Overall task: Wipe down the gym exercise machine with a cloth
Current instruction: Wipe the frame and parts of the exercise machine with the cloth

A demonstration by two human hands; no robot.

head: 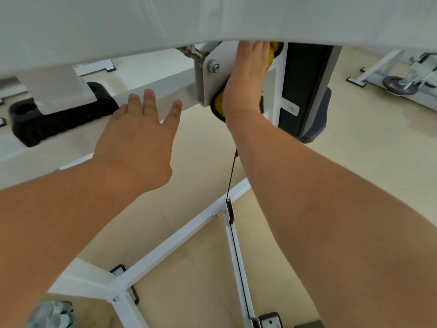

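While my right hand [246,79] presses the cloth [219,101] flat on the pulley [213,110], left hand [139,138] is spread, empty; frame [179,235] below them likely unwiped.

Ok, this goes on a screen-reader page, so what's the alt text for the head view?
A person's right hand presses a yellow cloth beside the bolted bracket of a white gym machine. The left hand is spread open near a white frame bar, and a black cable runs down below the cloth.
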